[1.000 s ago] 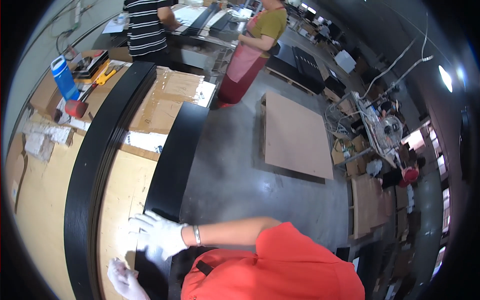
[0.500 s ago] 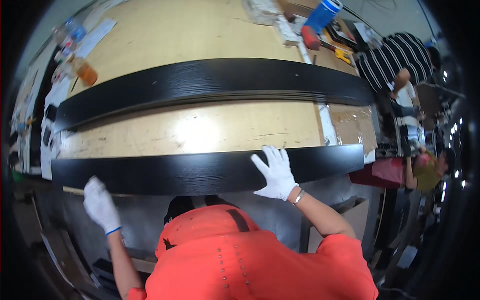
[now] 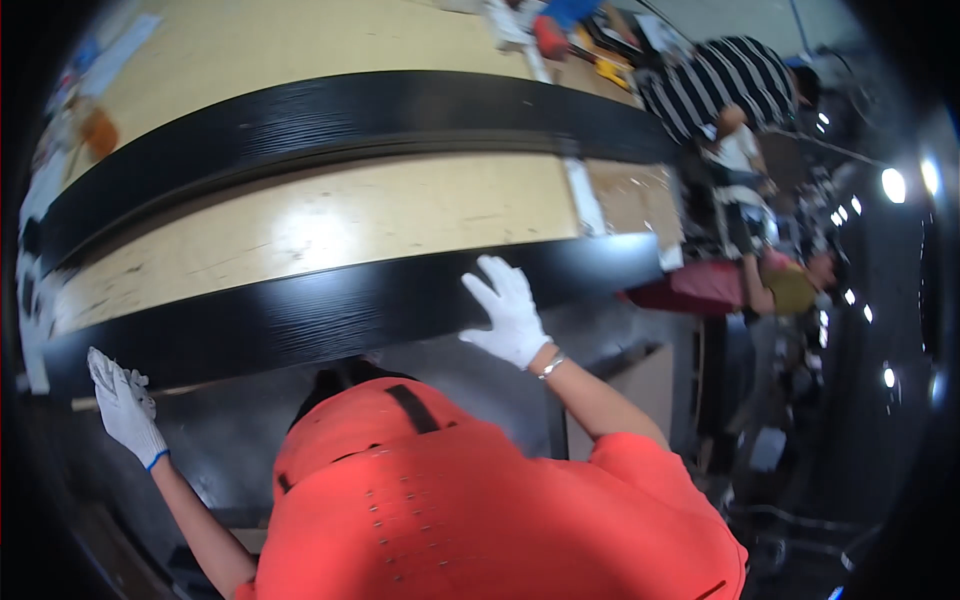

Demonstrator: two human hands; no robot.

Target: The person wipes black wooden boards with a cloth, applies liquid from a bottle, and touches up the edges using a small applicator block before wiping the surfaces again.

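Steadying a long black panel (image 3: 330, 310) along the near edge of the bench (image 3: 330, 215), the person in the orange shirt has both gloved hands on or at it. The right hand (image 3: 510, 312) lies flat on the panel's top face toward its right end, fingers spread wide, pressing rather than gripping. The left hand (image 3: 125, 405) is at the panel's left end, just below its lower edge; its fingers look loosely open, and whether they actually touch the panel cannot be told. A second black panel (image 3: 340, 120) lies farther back on the same wooden bench, well apart from the first. A person in a striped shirt (image 3: 725, 80) stands at the bench's far right end. Judgement: the step in hand is positioning or lifting the near panel; the next move calls for a firm hold at both ends so the long piece stays level.
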